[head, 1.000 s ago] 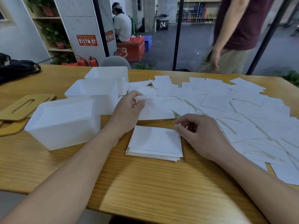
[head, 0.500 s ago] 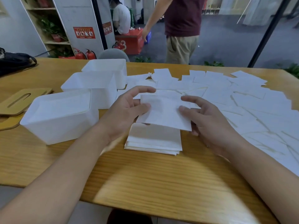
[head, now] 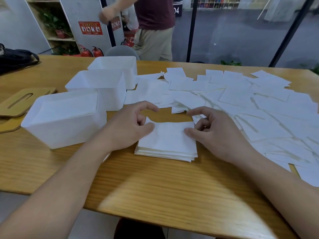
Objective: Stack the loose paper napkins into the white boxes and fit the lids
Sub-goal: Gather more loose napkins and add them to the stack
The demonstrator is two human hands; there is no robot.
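Pinching the top napkin [head: 170, 133] at opposite edges, the left hand [head: 128, 128] and right hand [head: 219, 133] hold it thumb against curled fingers, square over the stack [head: 165, 149], probably so the edges align before boxing. Loose napkins [head: 241, 104] spread from 12 to 3 o'clock. White boxes [head: 63, 118] stand at 10 o'clock, wooden lids [head: 19, 102] beyond at 9. Whether the nearest box contains napkins is unclear; the far fingertips are hidden.

One head-worn camera looks forward and down, close over the table [head: 155, 195].
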